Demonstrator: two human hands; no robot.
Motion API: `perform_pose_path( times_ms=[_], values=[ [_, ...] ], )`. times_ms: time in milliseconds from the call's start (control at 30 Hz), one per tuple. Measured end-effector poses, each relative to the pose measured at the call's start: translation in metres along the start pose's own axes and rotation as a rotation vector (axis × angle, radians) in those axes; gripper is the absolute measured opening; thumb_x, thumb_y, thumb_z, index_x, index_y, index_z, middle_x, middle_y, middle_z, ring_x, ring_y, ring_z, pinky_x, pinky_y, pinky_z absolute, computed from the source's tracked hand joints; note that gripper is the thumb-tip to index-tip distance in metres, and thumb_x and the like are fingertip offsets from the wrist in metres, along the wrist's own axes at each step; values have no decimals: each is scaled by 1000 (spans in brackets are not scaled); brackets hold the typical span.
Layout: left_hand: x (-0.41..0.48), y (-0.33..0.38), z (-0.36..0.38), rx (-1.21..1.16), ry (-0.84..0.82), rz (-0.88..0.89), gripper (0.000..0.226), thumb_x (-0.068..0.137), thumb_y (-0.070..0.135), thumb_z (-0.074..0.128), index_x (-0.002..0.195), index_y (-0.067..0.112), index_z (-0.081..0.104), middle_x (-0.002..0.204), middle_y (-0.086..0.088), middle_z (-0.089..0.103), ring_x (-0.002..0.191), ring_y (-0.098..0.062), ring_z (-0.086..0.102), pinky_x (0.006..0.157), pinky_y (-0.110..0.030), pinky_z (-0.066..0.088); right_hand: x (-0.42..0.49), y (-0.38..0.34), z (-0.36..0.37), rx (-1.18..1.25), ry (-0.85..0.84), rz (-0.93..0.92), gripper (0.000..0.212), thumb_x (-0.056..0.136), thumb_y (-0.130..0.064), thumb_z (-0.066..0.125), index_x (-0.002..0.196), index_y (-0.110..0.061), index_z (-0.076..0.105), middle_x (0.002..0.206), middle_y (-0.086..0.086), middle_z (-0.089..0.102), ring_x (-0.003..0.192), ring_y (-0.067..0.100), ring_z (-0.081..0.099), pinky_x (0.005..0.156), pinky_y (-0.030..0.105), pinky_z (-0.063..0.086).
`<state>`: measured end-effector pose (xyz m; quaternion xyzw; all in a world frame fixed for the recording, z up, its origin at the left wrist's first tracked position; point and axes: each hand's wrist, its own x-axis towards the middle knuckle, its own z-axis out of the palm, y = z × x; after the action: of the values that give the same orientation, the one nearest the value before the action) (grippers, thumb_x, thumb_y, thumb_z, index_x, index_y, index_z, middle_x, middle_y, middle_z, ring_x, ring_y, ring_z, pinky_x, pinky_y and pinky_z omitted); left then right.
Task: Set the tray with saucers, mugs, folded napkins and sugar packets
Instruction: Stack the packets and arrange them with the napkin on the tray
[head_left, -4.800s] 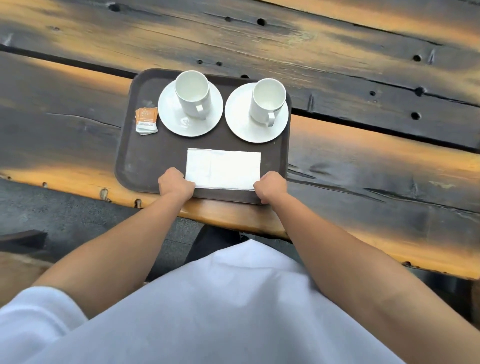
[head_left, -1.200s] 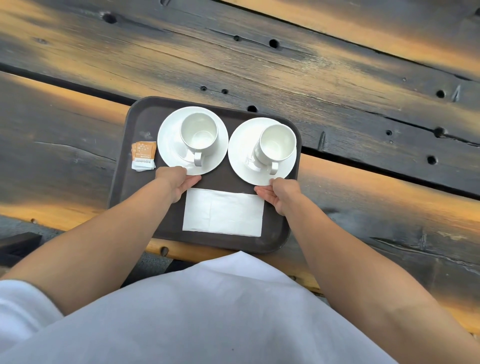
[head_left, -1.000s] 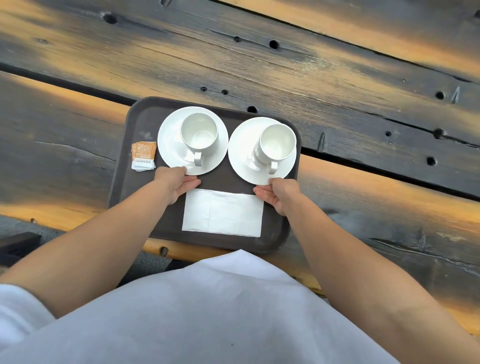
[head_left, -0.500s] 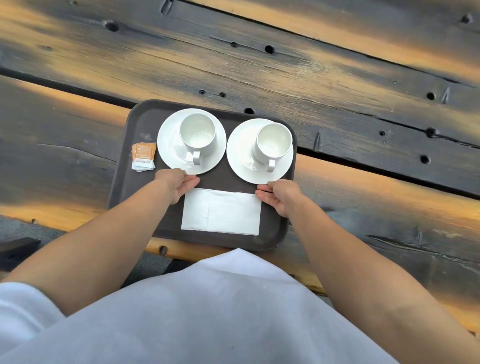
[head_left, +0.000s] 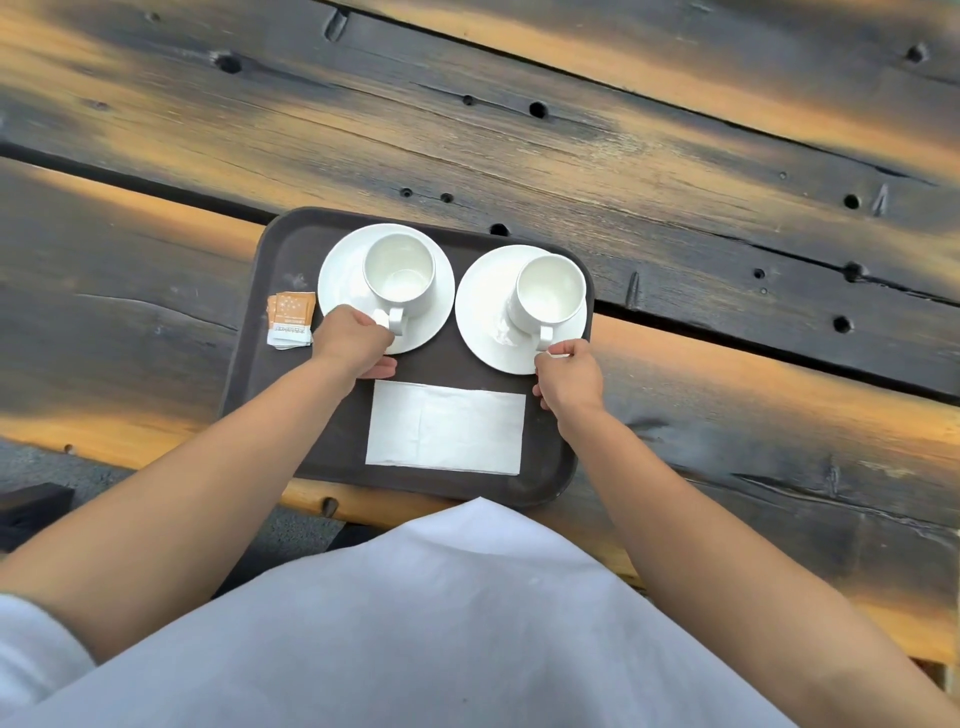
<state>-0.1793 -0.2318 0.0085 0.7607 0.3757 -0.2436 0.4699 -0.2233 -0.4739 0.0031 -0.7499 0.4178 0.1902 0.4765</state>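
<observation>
A dark brown tray (head_left: 244, 374) lies near the table's front edge. Two white saucers stand side by side at its back, the left saucer (head_left: 337, 270) and the right saucer (head_left: 483, 312), each bearing an empty white mug: the left mug (head_left: 399, 273) and the right mug (head_left: 550, 293). A folded white napkin (head_left: 445, 427) lies flat in front of them. Orange sugar packets (head_left: 291, 318) sit at the tray's left. My left hand (head_left: 353, 338) pinches the left mug's handle. My right hand (head_left: 569, 374) pinches the right mug's handle.
The table (head_left: 675, 218) is made of dark, weathered wooden planks with holes and gaps. The tray's near edge sits close to the table's front edge. A white garment (head_left: 441, 623) fills the bottom of the view.
Both hands have moved from the napkin's far corners up to the mug handles and closed on them. The napkin stays flat.
</observation>
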Motion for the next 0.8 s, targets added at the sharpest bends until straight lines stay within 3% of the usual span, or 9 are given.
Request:
perform_pose_path(
  times_ms=[67, 133, 267, 400, 500, 600, 800],
  values=[
    [-3, 0, 3, -56, -14, 3, 21, 85, 6, 64, 90, 20, 49, 112, -13, 64, 69, -26, 74, 66, -34, 62, -2, -2, -1, 43, -29, 12, 22, 86, -15, 55, 108, -19, 52, 87, 9, 67, 67, 20, 65, 58, 35, 55],
    [-7, -2, 5, -120, -53, 15, 23, 84, 4, 66, 92, 19, 51, 113, -14, 64, 74, -28, 74, 71, -37, 62, -8, -2, -1, 106, -54, 12, 22, 88, -15, 57, 109, -21, 52, 90, 8, 67, 59, 14, 62, 49, 27, 49],
    [-10, -2, 12, -245, -130, 22, 24, 86, 4, 68, 107, 12, 61, 111, -13, 63, 82, -29, 70, 76, -38, 62, -11, -3, 0, 224, -80, -11, 22, 92, -18, 61, 112, -24, 52, 91, 4, 64, 62, 14, 64, 50, 25, 51],
    [-14, -1, 14, -344, -216, 3, 36, 92, 21, 71, 123, 6, 61, 113, -9, 60, 95, -31, 69, 77, -33, 60, -14, -6, 1, 306, -160, -24, 11, 93, -25, 64, 103, -21, 62, 94, -1, 65, 69, 18, 67, 56, 28, 56],
    [-15, 1, 13, -379, -242, 17, 34, 94, 32, 68, 111, 3, 67, 113, -7, 61, 101, -32, 68, 79, -33, 59, -15, -10, 2, 312, -190, -33, 16, 94, -39, 61, 88, -25, 66, 100, -10, 66, 76, 19, 68, 59, 30, 57],
    [-17, 2, 10, -346, -253, 36, 29, 96, 39, 63, 91, 11, 71, 120, -6, 62, 94, -28, 67, 75, -31, 59, -16, -14, 3, 285, -191, -30, 27, 96, -47, 55, 89, -25, 69, 102, -13, 66, 79, 17, 68, 61, 30, 60],
    [-19, -2, 0, -375, -189, 24, 24, 94, 40, 65, 86, 19, 73, 117, -1, 61, 78, -18, 64, 63, -26, 53, -16, -17, 1, 295, -182, -22, 35, 100, -43, 49, 94, -16, 70, 98, -13, 63, 79, 17, 66, 60, 28, 58]
  ],
)
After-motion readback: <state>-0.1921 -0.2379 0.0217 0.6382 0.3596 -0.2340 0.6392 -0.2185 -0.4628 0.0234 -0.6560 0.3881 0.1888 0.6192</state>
